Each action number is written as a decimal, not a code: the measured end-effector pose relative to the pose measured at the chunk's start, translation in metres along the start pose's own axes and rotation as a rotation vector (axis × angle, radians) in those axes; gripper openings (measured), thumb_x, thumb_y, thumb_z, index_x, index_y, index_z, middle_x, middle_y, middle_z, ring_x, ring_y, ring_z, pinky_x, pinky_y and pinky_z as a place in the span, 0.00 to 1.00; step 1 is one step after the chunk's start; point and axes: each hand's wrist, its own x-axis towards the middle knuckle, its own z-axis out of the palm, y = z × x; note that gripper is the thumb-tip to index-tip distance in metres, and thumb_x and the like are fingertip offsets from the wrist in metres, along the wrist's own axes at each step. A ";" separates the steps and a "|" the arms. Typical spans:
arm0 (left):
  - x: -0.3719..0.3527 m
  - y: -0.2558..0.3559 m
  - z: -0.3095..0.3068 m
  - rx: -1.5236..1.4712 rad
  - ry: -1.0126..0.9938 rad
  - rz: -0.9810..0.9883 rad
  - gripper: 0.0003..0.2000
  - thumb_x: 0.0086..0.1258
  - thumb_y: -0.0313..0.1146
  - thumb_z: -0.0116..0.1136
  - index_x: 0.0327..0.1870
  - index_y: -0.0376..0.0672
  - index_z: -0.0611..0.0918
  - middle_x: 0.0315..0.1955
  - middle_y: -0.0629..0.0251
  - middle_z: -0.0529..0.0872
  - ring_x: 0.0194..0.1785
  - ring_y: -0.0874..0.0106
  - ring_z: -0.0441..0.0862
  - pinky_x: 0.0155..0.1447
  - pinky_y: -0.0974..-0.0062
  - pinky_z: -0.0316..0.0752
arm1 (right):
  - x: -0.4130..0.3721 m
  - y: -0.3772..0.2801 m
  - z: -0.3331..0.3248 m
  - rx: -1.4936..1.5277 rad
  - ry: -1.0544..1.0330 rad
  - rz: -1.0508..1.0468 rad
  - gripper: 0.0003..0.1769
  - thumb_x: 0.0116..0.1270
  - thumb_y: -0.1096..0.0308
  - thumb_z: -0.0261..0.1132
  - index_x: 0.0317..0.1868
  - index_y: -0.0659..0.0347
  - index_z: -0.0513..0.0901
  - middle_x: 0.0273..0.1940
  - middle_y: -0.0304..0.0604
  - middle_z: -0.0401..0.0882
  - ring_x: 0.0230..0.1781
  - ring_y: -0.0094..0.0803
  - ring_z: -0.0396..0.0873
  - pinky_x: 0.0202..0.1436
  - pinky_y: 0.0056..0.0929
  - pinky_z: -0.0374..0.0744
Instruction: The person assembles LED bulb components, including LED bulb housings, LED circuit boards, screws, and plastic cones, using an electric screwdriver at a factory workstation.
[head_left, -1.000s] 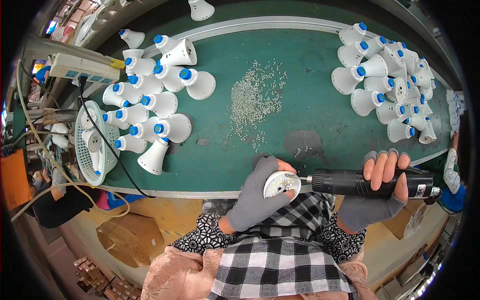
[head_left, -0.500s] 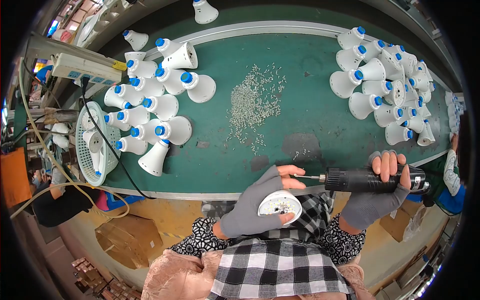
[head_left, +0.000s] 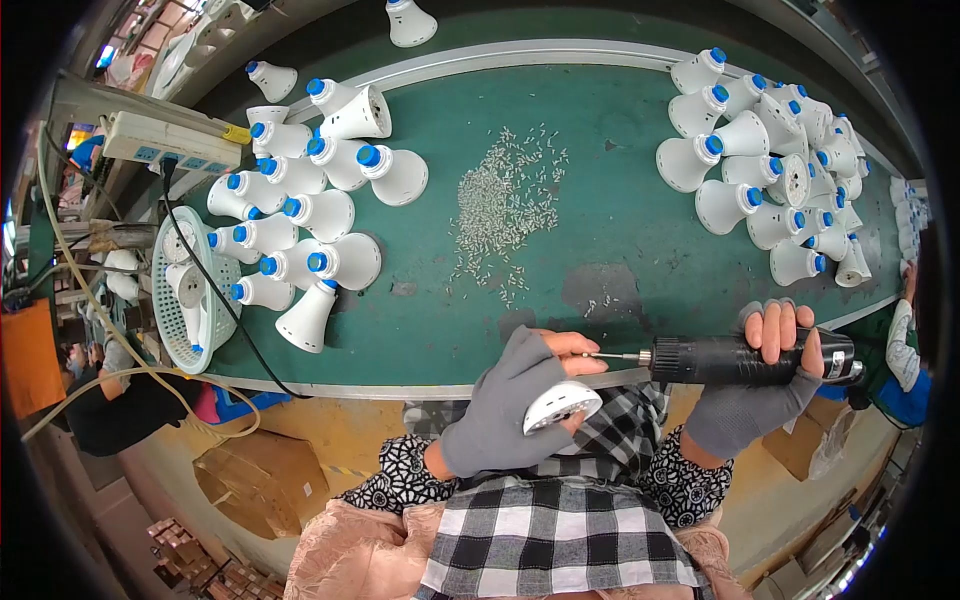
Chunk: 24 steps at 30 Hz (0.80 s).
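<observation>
In my left hand (head_left: 505, 410), gloved in grey with bare fingertips, sits a white LED bulb body (head_left: 562, 404). Its open face is tilted steeply, so the LED board inside shows only as a thin strip. The index finger and thumb side are partly hidden; the upper fingertips are at the tip of the driver bit, where a tiny screw may be. My right hand (head_left: 768, 370), in a matching glove, is wrapped round a black electric screwdriver (head_left: 710, 359) held level, its bit pointing left. Loose small screws (head_left: 500, 200) lie heaped on the green table (head_left: 440, 320).
White bulb bodies with blue caps stand in groups at left (head_left: 318, 215) and right (head_left: 745, 158). A pale green basket (head_left: 215, 335) holds several parts beside a power strip (head_left: 165, 140) with a black cable (head_left: 200, 265). Another person's sleeve (head_left: 902, 345) shows at far right.
My left hand has turned the bulb body so its LED face tips away and shows less. The fingers have shifted slightly at the bit tip; the screwdriver is almost still.
</observation>
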 end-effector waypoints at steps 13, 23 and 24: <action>0.004 0.001 0.002 0.142 0.023 0.071 0.21 0.47 0.24 0.67 0.47 0.45 0.82 0.52 0.64 0.78 0.51 0.60 0.74 0.55 0.66 0.72 | -0.003 0.000 0.007 -0.082 -0.016 -0.024 0.09 0.69 0.67 0.55 0.45 0.61 0.69 0.29 0.34 0.61 0.24 0.21 0.65 0.34 0.25 0.69; 0.006 0.002 -0.001 0.287 -0.054 0.113 0.21 0.48 0.27 0.66 0.48 0.47 0.83 0.52 0.68 0.80 0.50 0.61 0.74 0.49 0.67 0.76 | 0.000 -0.008 0.016 -0.126 -0.142 0.013 0.14 0.63 0.67 0.62 0.44 0.58 0.66 0.26 0.35 0.64 0.20 0.23 0.67 0.30 0.26 0.71; 0.005 0.001 0.000 0.311 -0.067 0.126 0.22 0.48 0.27 0.66 0.49 0.47 0.83 0.52 0.68 0.80 0.50 0.61 0.74 0.48 0.67 0.76 | 0.001 -0.009 0.016 -0.133 -0.185 0.033 0.16 0.62 0.67 0.64 0.44 0.58 0.66 0.26 0.36 0.65 0.19 0.23 0.69 0.29 0.27 0.72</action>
